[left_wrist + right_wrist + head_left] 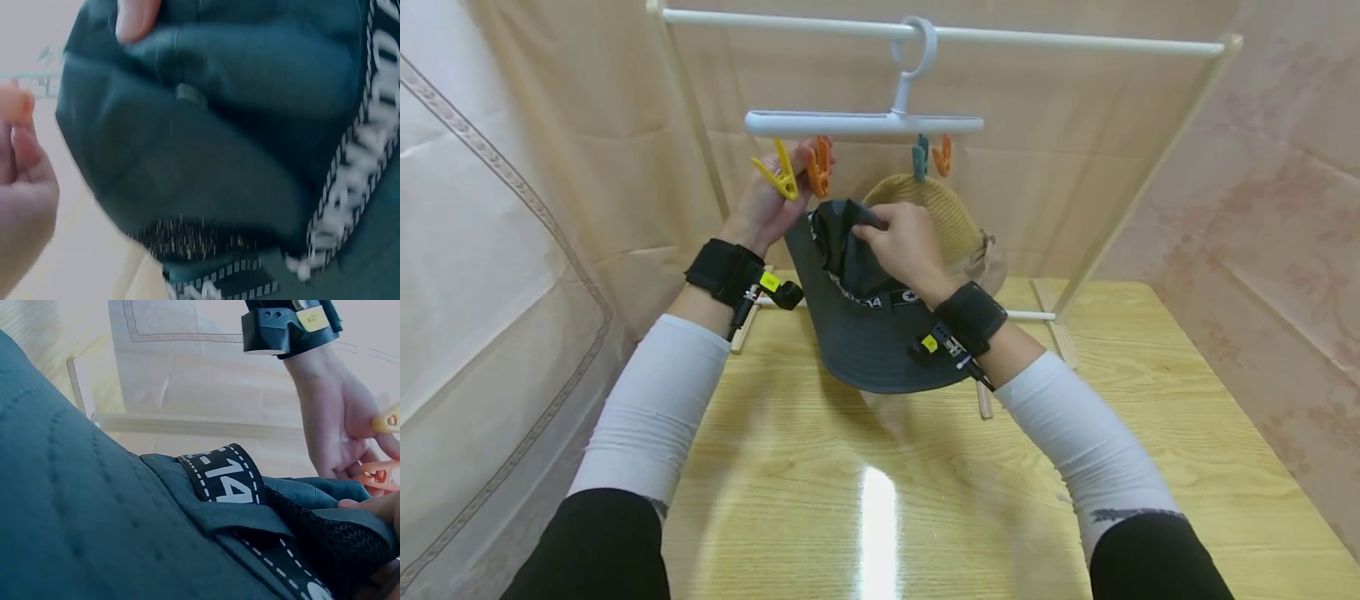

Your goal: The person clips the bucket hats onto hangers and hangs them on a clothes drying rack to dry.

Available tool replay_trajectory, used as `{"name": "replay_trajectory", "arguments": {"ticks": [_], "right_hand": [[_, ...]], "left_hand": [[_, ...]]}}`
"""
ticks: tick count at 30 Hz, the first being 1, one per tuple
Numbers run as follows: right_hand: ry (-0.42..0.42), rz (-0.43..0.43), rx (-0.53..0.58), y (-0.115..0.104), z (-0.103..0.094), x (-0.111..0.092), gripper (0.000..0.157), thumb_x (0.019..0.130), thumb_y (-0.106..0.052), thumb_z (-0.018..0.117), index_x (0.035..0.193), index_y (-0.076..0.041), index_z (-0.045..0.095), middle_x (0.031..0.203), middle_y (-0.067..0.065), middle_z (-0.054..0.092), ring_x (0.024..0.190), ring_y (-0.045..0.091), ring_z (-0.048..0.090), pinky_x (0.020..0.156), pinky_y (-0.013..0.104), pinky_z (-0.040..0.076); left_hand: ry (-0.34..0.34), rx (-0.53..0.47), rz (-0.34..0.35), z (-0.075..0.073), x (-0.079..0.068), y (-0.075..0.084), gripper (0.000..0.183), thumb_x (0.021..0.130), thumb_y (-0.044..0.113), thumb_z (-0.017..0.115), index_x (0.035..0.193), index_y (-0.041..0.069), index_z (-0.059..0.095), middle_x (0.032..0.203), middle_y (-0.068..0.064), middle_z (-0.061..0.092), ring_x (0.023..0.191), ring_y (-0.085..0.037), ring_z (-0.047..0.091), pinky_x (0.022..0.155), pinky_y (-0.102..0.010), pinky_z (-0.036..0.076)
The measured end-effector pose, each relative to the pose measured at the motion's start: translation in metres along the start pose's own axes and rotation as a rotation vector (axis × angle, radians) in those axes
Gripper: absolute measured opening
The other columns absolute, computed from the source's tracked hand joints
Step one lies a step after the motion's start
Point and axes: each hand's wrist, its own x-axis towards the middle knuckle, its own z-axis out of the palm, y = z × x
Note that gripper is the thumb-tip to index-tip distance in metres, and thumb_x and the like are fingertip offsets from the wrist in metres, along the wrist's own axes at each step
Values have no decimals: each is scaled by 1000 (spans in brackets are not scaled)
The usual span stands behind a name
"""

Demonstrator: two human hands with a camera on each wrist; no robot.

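Observation:
My right hand (912,250) pinches the crown of a dark bucket hat (880,354). The hat hangs tilted below the hanger, with its wide brim toward me. White lettering runs along its black band (228,481), and dark mesh lines part of the inside. At upper left, my left hand (766,204) pinches an orange clothespin (819,167) under the hanger. Left of that clip hangs a yellow clothespin (782,171). In the left wrist view, the hat's folded crown (187,144) lies beside the left fingertips, apart from them.
A pale hanger (865,125) hooks over the white rail (1060,40) of a stand. Its teal clothespin (921,158) meets the top of a tan woven hat (936,204) behind the dark one; another orange clothespin (942,156) hangs alongside. The stand's feet rest on a wooden table (1150,433).

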Motion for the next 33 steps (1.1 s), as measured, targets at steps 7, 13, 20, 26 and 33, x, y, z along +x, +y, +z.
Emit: {"name": "replay_trajectory", "arguments": {"ticks": [7,13,20,26,33], "right_hand": [[-22,-47,-41,-4,6,2,17,93,-22,67,91,-8,77,86,6,73,73,17,59,66,24,40],[-62,-72,-97,-9,11,7,20,94,-22,65,87,-7,76,79,6,70,66,18,53,61,24,34],[-63,-72,-103,-12,15,10,18,94,-23,65,95,-9,78,83,5,72,69,18,55,63,24,35],[-46,-59,-87,-13,12,12,19,94,-22,65,96,-9,78,85,6,73,71,17,56,64,24,36],[-25,-51,-102,-11,7,13,18,93,-23,67,95,-9,78,83,6,73,71,17,59,65,24,37]], "left_hand": [[15,32,29,9,1,-5,41,66,28,85,94,2,73,87,-7,71,89,-17,62,84,-24,41],[27,138,37,10,-1,-9,36,68,35,83,89,6,76,84,-3,72,86,-16,58,80,-23,41],[42,203,50,8,-2,-12,40,66,38,83,90,8,75,85,-3,72,84,-16,57,76,-24,41],[71,287,54,8,1,-13,45,63,42,82,92,8,75,85,-1,73,90,-16,57,84,-26,38],[55,320,28,3,-1,-15,48,65,45,81,96,9,76,91,-1,72,91,-16,54,83,-27,36]]}}
